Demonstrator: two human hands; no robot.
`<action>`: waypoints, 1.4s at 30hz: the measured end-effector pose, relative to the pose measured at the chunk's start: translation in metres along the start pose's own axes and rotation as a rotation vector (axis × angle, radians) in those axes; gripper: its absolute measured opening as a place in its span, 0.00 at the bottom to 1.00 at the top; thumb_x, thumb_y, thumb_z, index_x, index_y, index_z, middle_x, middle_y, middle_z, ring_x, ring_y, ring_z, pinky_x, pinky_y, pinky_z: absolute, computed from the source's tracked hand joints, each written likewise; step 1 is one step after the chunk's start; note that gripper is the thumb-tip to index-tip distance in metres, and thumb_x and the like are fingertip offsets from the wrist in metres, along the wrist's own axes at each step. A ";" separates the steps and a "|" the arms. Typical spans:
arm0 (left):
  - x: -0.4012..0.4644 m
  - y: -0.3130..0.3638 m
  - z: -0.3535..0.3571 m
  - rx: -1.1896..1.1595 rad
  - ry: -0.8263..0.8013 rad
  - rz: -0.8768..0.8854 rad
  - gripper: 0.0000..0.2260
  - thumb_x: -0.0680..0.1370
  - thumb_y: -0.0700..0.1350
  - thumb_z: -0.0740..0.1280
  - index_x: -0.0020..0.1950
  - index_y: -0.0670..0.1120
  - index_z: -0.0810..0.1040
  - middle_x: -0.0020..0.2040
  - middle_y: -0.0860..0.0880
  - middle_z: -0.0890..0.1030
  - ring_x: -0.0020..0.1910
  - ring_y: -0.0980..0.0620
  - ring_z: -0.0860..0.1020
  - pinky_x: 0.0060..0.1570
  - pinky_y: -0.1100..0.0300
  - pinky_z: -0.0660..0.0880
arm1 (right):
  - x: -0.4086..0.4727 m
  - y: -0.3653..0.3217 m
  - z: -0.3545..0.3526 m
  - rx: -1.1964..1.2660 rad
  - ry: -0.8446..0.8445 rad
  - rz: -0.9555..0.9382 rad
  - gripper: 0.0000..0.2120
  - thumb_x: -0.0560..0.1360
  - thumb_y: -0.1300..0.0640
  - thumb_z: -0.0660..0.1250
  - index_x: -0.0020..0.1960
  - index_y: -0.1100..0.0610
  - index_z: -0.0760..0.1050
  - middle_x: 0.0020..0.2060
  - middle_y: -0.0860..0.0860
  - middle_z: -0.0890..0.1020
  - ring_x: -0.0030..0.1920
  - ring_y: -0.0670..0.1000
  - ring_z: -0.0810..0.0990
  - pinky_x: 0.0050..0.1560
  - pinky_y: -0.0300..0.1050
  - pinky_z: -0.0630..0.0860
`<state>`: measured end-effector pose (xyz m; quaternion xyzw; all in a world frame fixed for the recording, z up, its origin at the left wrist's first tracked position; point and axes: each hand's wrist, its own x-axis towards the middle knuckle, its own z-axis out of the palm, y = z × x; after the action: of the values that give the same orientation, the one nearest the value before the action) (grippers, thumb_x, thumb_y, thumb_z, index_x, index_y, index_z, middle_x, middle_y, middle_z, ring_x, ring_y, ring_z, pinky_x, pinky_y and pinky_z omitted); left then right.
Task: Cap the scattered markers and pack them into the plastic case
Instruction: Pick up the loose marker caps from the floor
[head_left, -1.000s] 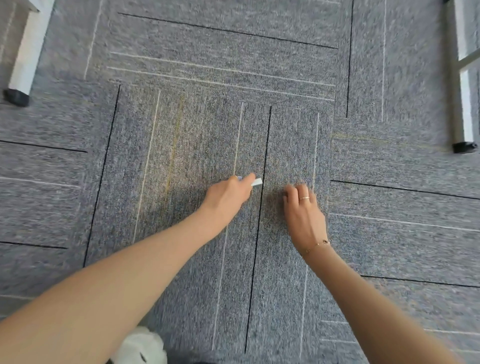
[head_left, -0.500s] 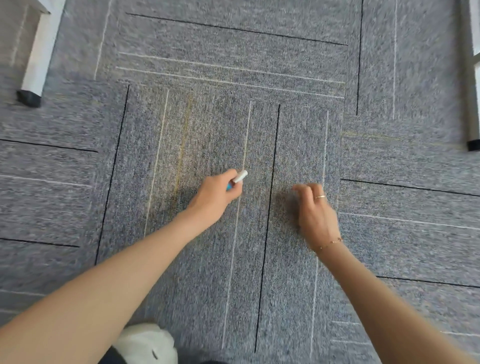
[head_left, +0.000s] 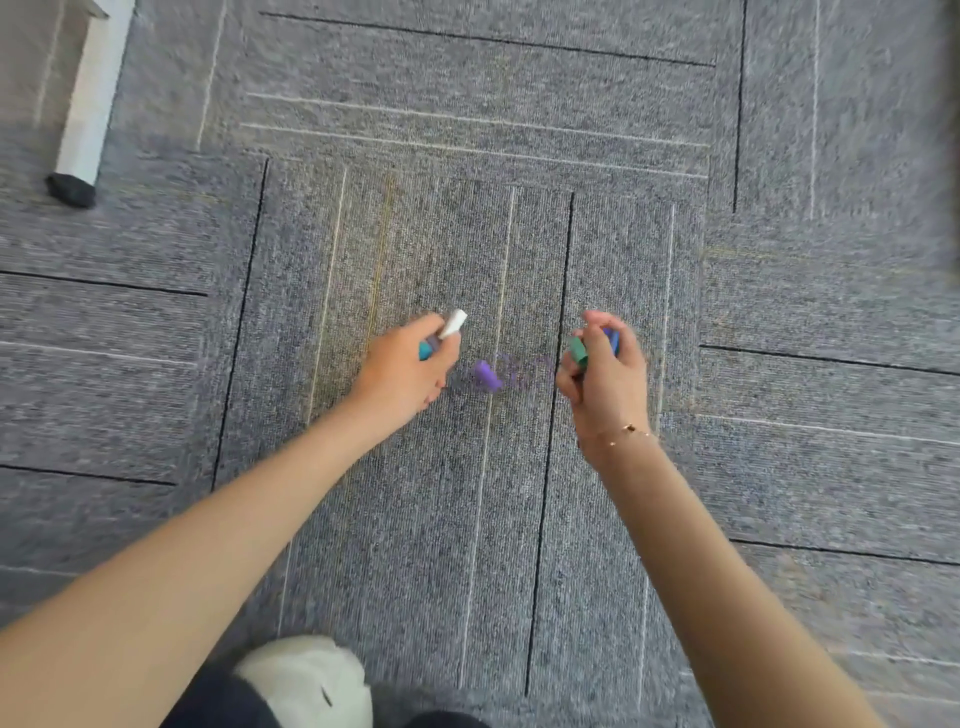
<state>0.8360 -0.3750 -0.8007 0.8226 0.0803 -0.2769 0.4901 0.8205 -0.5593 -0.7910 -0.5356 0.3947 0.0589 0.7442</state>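
Note:
My left hand (head_left: 402, 371) grips a marker (head_left: 451, 325) above the grey carpet; its white barrel end sticks up past my thumb and a teal part shows lower in my fist. My right hand (head_left: 605, 371) is curled around small marker caps, a green cap (head_left: 577, 351) and a blue one (head_left: 613, 340). Between my hands a purple cap (head_left: 487, 375) is blurred, just over the carpet; whether it lies on the floor or is falling I cannot tell. The plastic case is not in view.
Grey carpet tiles (head_left: 467, 519) with dark and light lines cover the floor. A white furniture leg with a black foot (head_left: 88, 114) stands at the far left. My white shoe (head_left: 311, 680) shows at the bottom edge.
Both hands have lifted from the carpet and moved apart. My right hand now shows green and blue caps. A purple cap has appeared between the hands.

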 end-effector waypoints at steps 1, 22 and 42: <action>-0.001 0.000 0.000 0.023 0.014 0.014 0.05 0.81 0.44 0.59 0.48 0.45 0.73 0.33 0.49 0.73 0.23 0.59 0.68 0.21 0.72 0.66 | -0.002 0.007 0.004 -0.209 0.053 -0.157 0.08 0.80 0.63 0.56 0.48 0.52 0.70 0.39 0.50 0.74 0.29 0.44 0.68 0.27 0.37 0.70; -0.022 -0.095 -0.096 -0.069 0.727 -0.153 0.10 0.82 0.46 0.58 0.42 0.44 0.69 0.31 0.46 0.71 0.22 0.56 0.69 0.18 0.68 0.64 | -0.058 0.106 0.090 -1.713 -0.801 -0.855 0.25 0.76 0.68 0.58 0.71 0.61 0.56 0.67 0.60 0.63 0.57 0.58 0.71 0.44 0.46 0.78; -0.034 -0.079 -0.084 -0.127 0.627 -0.189 0.09 0.82 0.49 0.57 0.44 0.49 0.71 0.31 0.49 0.73 0.26 0.54 0.70 0.22 0.64 0.67 | -0.068 0.107 0.088 -1.800 -0.731 -0.845 0.25 0.76 0.67 0.61 0.71 0.64 0.61 0.67 0.62 0.68 0.66 0.64 0.69 0.64 0.53 0.71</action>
<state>0.8076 -0.2591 -0.8117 0.8245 0.3203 -0.0490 0.4639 0.7651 -0.4172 -0.8171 -0.9332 -0.2605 0.2234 0.1068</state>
